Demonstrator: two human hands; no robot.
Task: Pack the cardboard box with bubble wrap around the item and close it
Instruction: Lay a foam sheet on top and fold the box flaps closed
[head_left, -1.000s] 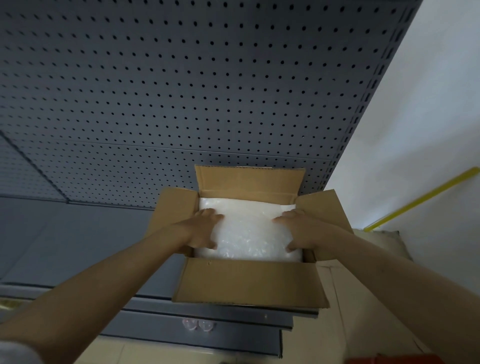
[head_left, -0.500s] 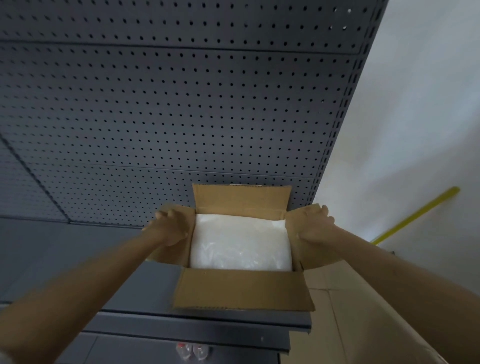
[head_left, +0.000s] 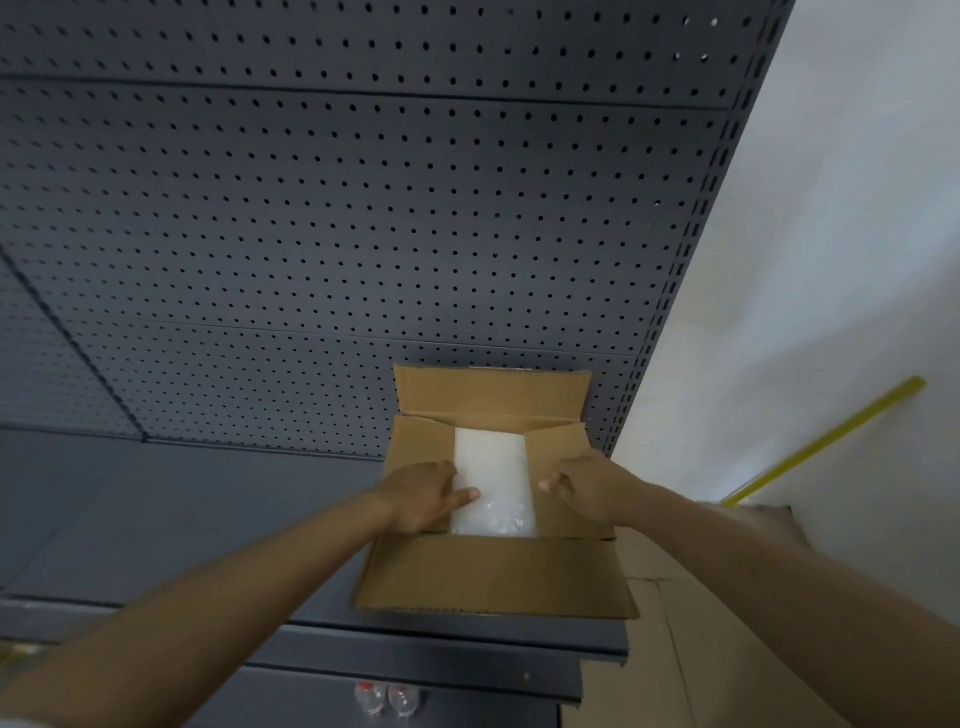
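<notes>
A brown cardboard box (head_left: 493, 577) stands on a dark grey shelf, its near flap hanging toward me and its far flap (head_left: 491, 392) upright. White bubble wrap (head_left: 491, 467) fills the inside and hides the item. The two side flaps are folded inward over the wrap, leaving a strip of it showing. My left hand (head_left: 423, 496) presses flat on the left flap (head_left: 415, 447), a finger reaching onto the wrap. My right hand (head_left: 589, 488) pushes down on the right flap (head_left: 558, 447) with curled fingers.
A dark pegboard panel (head_left: 363, 208) rises behind the box. The shelf (head_left: 182, 519) stretches left. A white wall (head_left: 831, 260) with a yellow strip (head_left: 831, 436) lies right. Flat cardboard (head_left: 701, 623) sits at lower right. Two clear bottles (head_left: 387, 699) show below the shelf edge.
My hands left the bubble wrap, took the two side flaps, and folded them inward over the wrap. The view tilted slightly.
</notes>
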